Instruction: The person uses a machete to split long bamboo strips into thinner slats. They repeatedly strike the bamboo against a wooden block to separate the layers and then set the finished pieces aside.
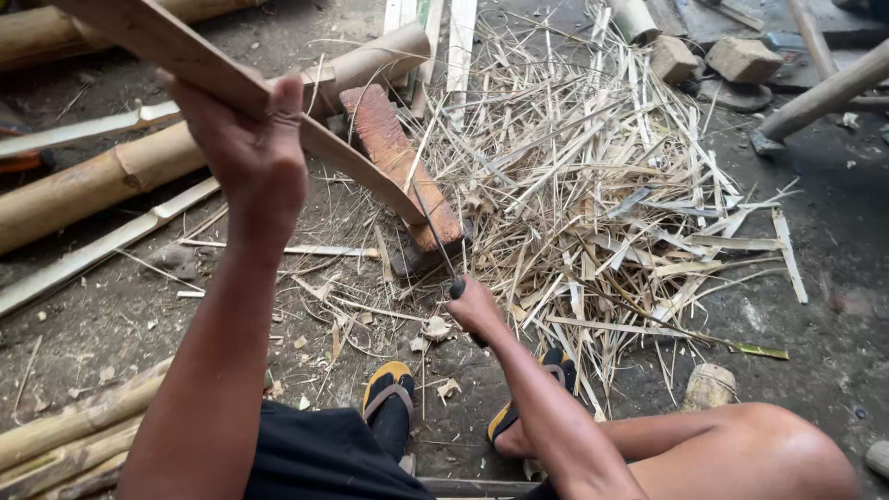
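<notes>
- Left hand point(250, 153) is gripping the slat point(222, 88), fingers wrapped tight.
- Right hand point(474, 310) is holding the knife point(435, 236); keep it on the block point(398, 162).

Single head view, sitting at the person's head and looking steeply down and forward over both arms. It is catching the left hand point(248, 153) raised close to the lens, upper left, and the right hand point(474, 310) lower and further out, near centre. The dirt floor point(833, 231) is filling most of the frame, running from the person's knees and sandals point(389, 389) at the bottom edge out to the bamboo strip pile point(602, 176).
</notes>
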